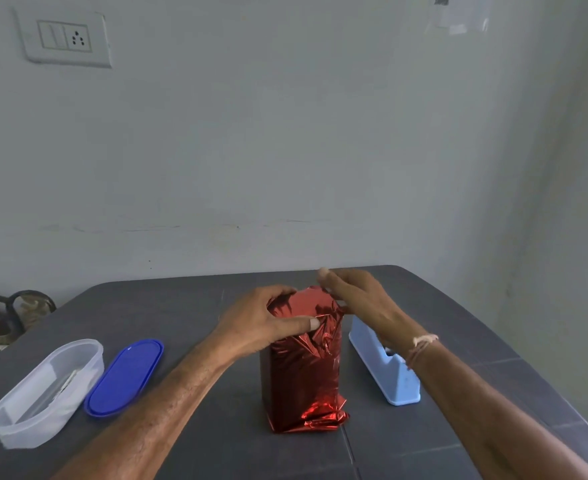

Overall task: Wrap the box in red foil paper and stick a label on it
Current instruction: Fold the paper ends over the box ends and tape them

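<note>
Foil-wrapped box [301,372] standing upright mid dark table [181,306], left hand [261,323] gripping its top, thumb pressing the folded foil, right hand [358,299] loosely spread, touching the top's right edge, light-blue tape dispenser [389,375] just beside.

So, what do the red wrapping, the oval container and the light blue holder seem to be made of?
Red wrapping: thin metallic foil, glossy; sharp crinkles, mirror glints.
Oval container: translucent plastic, probably; its inside shows through cloudily.
Blue holder: opaque plastic, apparently; smooth moulded, even colour.
</note>
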`<state>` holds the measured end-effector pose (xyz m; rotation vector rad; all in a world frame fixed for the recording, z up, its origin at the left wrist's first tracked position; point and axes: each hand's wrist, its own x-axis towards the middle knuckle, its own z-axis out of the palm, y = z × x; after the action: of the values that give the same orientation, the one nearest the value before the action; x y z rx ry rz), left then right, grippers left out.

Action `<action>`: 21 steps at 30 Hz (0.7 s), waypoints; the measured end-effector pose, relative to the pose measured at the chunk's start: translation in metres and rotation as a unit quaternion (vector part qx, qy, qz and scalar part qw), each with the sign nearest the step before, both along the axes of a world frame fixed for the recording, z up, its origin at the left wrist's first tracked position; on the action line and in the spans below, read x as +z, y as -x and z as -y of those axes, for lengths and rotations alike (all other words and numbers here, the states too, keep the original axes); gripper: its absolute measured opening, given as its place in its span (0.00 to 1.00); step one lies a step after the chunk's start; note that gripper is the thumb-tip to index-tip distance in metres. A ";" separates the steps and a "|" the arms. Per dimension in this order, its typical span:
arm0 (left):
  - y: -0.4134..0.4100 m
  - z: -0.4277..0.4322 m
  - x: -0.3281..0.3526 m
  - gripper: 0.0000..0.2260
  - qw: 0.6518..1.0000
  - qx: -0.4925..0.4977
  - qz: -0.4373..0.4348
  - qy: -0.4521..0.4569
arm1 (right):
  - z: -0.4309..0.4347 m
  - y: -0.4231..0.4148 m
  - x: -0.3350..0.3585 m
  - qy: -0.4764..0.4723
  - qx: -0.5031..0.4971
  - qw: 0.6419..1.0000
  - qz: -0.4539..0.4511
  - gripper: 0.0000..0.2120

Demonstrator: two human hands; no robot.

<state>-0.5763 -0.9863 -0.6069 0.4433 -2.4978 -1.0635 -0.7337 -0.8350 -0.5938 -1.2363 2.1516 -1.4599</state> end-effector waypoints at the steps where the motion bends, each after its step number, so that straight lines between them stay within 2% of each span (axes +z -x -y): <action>1: -0.001 0.000 0.000 0.37 1.000 0.000 0.001 -0.002 | 0.004 0.002 0.004 -0.023 0.004 0.999 0.026 0.36; 4: -0.001 -0.001 -0.002 0.34 1.000 0.003 0.002 0.002 | 0.013 0.001 0.014 -0.089 0.007 0.994 0.070 0.24; 9: -0.002 -0.004 0.000 0.37 1.000 0.011 -0.002 0.021 | 0.024 0.007 0.020 -0.114 -0.024 0.985 0.125 0.16; 12: -0.002 -0.002 -0.001 0.37 0.999 0.016 0.002 0.032 | 0.032 0.011 0.016 -0.096 -0.046 0.980 0.171 0.13; 21: -0.002 -0.005 -0.002 0.39 1.000 0.011 0.005 0.021 | 0.037 0.014 0.008 -0.095 -0.047 0.980 0.170 0.08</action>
<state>-0.5741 -0.9818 -0.6094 0.4629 -2.5138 -1.0017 -0.7479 -0.8723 -0.5859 -0.7645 2.0781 -1.3480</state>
